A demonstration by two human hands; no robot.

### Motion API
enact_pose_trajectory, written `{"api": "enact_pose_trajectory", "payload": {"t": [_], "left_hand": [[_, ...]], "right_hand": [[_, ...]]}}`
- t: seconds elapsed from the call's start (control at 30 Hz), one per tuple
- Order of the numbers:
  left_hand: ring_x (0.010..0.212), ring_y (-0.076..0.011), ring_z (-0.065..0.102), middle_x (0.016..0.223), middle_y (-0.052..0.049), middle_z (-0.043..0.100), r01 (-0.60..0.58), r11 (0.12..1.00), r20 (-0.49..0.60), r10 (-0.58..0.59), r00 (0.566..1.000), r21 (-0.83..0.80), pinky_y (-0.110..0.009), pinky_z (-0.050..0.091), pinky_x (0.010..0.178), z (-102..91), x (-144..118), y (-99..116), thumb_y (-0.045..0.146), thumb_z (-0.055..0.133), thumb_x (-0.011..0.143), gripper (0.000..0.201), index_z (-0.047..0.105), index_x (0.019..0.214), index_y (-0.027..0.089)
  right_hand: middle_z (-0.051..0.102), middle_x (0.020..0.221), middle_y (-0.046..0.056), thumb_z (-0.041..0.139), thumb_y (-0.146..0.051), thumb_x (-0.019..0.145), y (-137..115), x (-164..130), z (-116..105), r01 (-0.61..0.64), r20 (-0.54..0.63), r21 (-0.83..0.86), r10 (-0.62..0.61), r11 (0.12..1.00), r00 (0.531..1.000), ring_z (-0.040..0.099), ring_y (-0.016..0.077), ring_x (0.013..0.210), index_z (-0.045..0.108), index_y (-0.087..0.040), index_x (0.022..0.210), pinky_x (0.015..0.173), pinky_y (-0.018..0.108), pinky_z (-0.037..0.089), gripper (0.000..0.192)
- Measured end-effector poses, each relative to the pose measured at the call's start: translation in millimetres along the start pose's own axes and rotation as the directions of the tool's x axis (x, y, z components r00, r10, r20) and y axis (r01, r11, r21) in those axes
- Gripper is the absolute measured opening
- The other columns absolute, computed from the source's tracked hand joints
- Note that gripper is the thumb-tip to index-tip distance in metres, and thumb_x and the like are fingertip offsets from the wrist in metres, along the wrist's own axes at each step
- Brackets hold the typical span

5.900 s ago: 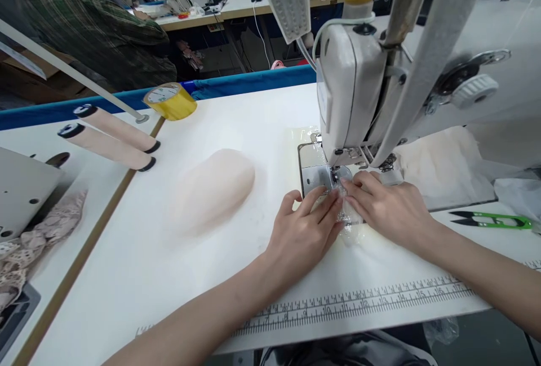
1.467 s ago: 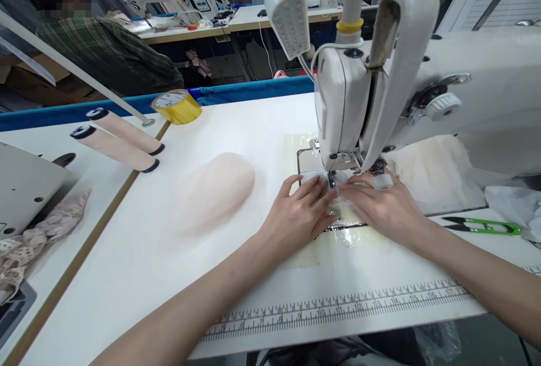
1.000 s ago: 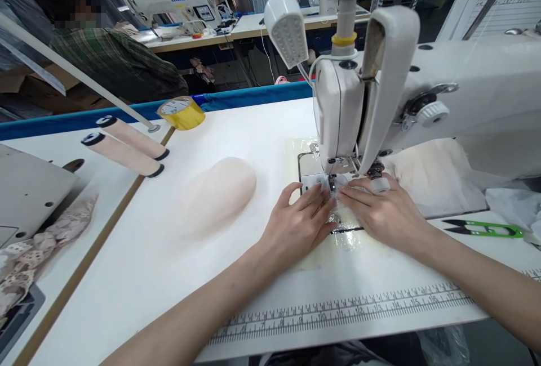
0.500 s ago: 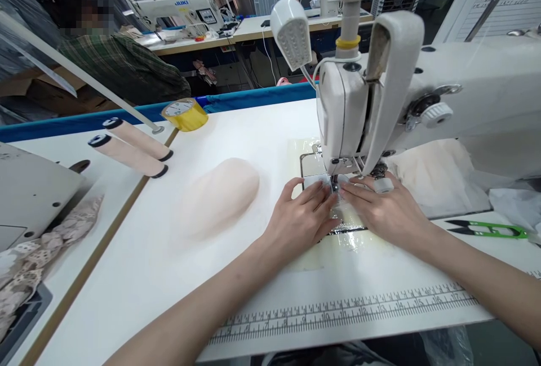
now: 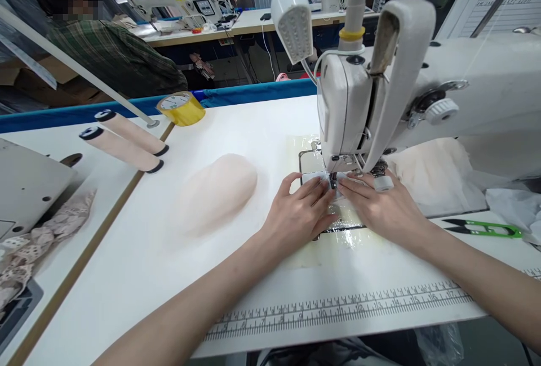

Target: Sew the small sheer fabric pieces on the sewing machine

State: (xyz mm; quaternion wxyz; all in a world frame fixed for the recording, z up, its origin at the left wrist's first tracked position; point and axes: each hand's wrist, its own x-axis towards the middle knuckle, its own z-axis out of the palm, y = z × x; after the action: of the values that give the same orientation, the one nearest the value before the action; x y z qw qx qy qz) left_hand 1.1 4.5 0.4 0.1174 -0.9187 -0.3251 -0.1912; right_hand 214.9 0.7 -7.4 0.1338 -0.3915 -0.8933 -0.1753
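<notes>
A white sewing machine (image 5: 344, 110) stands over the table before me. A small piece of pale white fabric (image 5: 313, 177) lies under its presser foot (image 5: 333, 180), mostly covered by my fingers. From the left, my left hand (image 5: 298, 208) rests flat on the fabric, fingers stretched toward the foot. On the other side, my right hand (image 5: 378, 202) also lies flat, its fingertips close to the foot and some fingers hidden by machine parts. Left of my hands is a beige moulded cup (image 5: 224, 188) on the white tabletop (image 5: 169, 287).
Green thread snips (image 5: 486, 228) and pale fabric (image 5: 435, 177) lie at right. Two thread cones (image 5: 122, 149), yellow tape (image 5: 181, 110) and lace (image 5: 59, 225) are at left. A ruler (image 5: 338, 312) runs along the front edge. A person (image 5: 114, 59) sits beyond the partition.
The whole view has shifted slightly. Both hands stay on the fabric beside the presser foot, with hardly any visible movement of the fingers.
</notes>
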Motion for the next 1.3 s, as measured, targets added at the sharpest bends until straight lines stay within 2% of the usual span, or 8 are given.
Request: {"api": "enact_pose_trajectory", "payload": {"t": [0.23, 0.4, 0.57, 0.7, 0.8, 1.0, 1.17, 1.3], "left_hand": [[0.114, -0.0204, 0.058, 0.115, -0.008, 0.068, 0.002, 1.000, -0.014, -0.001, 1.000, 0.015, -0.043, 0.032, 0.101, 0.3, -1, -1, 0.038, 0.047, 0.095, 0.032, 0.063, 0.114, 0.018], [0.100, -0.0192, 0.062, 0.115, -0.006, 0.068, -0.037, 0.998, -0.069, 0.041, 0.997, 0.057, -0.040, 0.037, 0.092, -1.4, -3, 6, 0.032, 0.051, 0.093, 0.027, 0.063, 0.114, 0.018], [0.112, -0.0216, 0.057, 0.123, -0.007, 0.064, -0.113, 0.992, 0.020, 0.114, 0.993, -0.056, -0.038, 0.039, 0.088, -7.8, -2, 8, 0.047, 0.045, 0.094, 0.050, 0.050, 0.130, 0.014], [0.104, -0.0248, 0.062, 0.097, -0.006, 0.074, 0.093, 0.991, -0.077, -0.086, 0.993, 0.098, -0.042, 0.037, 0.087, -19.2, -4, -5, 0.041, 0.051, 0.092, 0.039, 0.057, 0.123, 0.016], [0.094, -0.0241, 0.065, 0.100, -0.006, 0.073, 0.239, 0.958, -0.176, -0.211, 0.961, 0.157, -0.042, 0.039, 0.083, -23.4, -6, -4, 0.026, 0.055, 0.091, 0.031, 0.059, 0.120, 0.018], [0.109, -0.0227, 0.059, 0.123, -0.006, 0.064, -0.013, 0.997, 0.057, 0.017, 0.998, -0.078, -0.039, 0.039, 0.091, -13.8, -4, 15, 0.045, 0.049, 0.093, 0.043, 0.056, 0.124, 0.017], [0.100, -0.0250, 0.064, 0.109, -0.006, 0.071, 0.231, 0.955, -0.087, -0.218, 0.972, 0.188, -0.043, 0.039, 0.089, -19.1, -5, 1, 0.026, 0.051, 0.093, 0.021, 0.066, 0.105, 0.016], [0.103, -0.0189, 0.064, 0.117, -0.007, 0.067, 0.113, 0.993, 0.020, -0.113, 0.993, -0.044, -0.035, 0.047, 0.085, -21.0, -4, 7, 0.034, 0.046, 0.095, 0.033, 0.059, 0.117, 0.013]], "right_hand": [[0.073, 0.098, 0.009, 0.049, -0.005, 0.081, 0, 0, -3, 0.022, -0.038, -0.004, -0.022, 1.000, 0.999, 0.063, 0.0223, 0.090, 0.063, -0.010, 0.116, 0.093, 0.044, 0.039, 0.039], [0.073, 0.096, 0.008, 0.051, -0.030, 0.087, 8, 4, -8, -0.077, -0.041, 0.158, 0.085, 0.984, 0.996, 0.060, 0.0253, 0.094, 0.065, -0.015, 0.116, 0.094, 0.045, 0.038, 0.036], [0.072, 0.087, 0.008, 0.046, -0.018, 0.088, 14, 6, -14, -0.082, -0.004, 0.078, 0.083, 0.994, 0.997, 0.059, 0.0238, 0.097, 0.072, -0.018, 0.086, 0.099, 0.043, 0.036, 0.026], [0.068, 0.070, 0.003, 0.047, -0.008, 0.078, 16, 2, -21, -0.044, -0.058, 0.085, 0.049, 0.995, 0.997, 0.060, 0.0192, 0.078, 0.068, -0.022, 0.066, 0.106, 0.045, 0.029, 0.028], [0.070, 0.083, 0.005, 0.046, 0.001, 0.073, 18, -1, -21, -0.005, -0.043, 0.021, 0.006, 1.000, 0.999, 0.059, 0.0194, 0.082, 0.070, -0.020, 0.072, 0.105, 0.045, 0.031, 0.031], [0.069, 0.095, 0.008, 0.045, 0.005, 0.072, 17, -2, -18, 0.016, -0.018, 0.083, -0.015, 0.996, 1.000, 0.058, 0.0211, 0.097, 0.071, -0.017, 0.076, 0.103, 0.040, 0.038, 0.034], [0.073, 0.094, 0.005, 0.041, 0.007, 0.068, 10, -4, -24, 0.041, -0.016, 0.183, -0.039, 0.982, 0.999, 0.063, 0.0183, 0.088, 0.072, -0.015, 0.093, 0.106, 0.039, 0.035, 0.045], [0.072, 0.102, 0.006, 0.041, 0.000, 0.078, -3, -7, -27, 0.040, -0.031, 0.248, -0.033, 0.968, 0.999, 0.066, 0.0177, 0.087, 0.069, -0.014, 0.103, 0.109, 0.042, 0.033, 0.040]]}}
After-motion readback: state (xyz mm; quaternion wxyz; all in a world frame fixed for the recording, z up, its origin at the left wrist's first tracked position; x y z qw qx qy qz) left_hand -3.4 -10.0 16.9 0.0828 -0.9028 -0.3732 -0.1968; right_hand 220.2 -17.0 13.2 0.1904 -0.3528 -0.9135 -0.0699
